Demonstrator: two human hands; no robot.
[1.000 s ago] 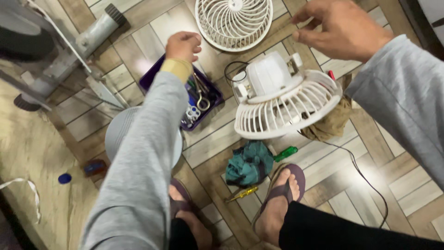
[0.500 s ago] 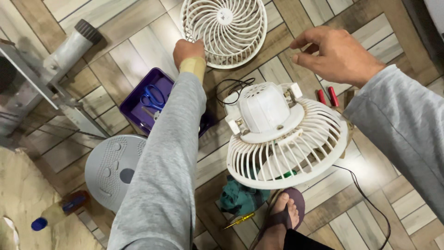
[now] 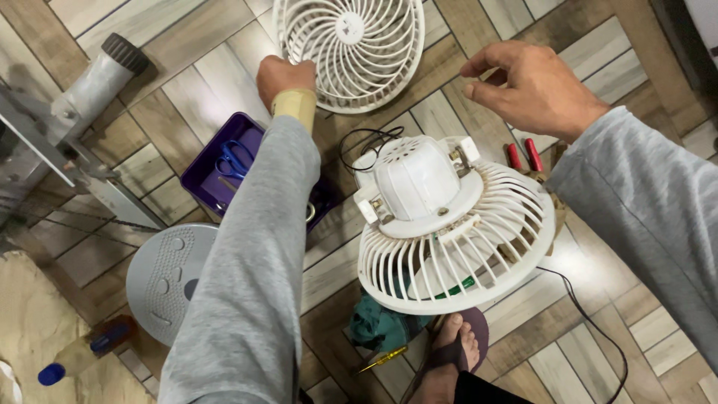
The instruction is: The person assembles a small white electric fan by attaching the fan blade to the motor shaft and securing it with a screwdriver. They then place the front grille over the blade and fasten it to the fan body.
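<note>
Already the front grille (image 3: 349, 46) lies detached beyond the fan body (image 3: 449, 224), left hand (image 3: 284, 75) fisted at its rim, grip unclear, right hand (image 3: 527, 86) pinching nothing visible.

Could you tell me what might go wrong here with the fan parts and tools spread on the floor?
The rear fan housing sits tilted over a green cloth and a foot, with neither hand on it, so it might tip. The left hand reaches by the loose front grille, its sleeve passing over the purple tray holding scissors; it could snag. The black cord trails near the foot.
</note>
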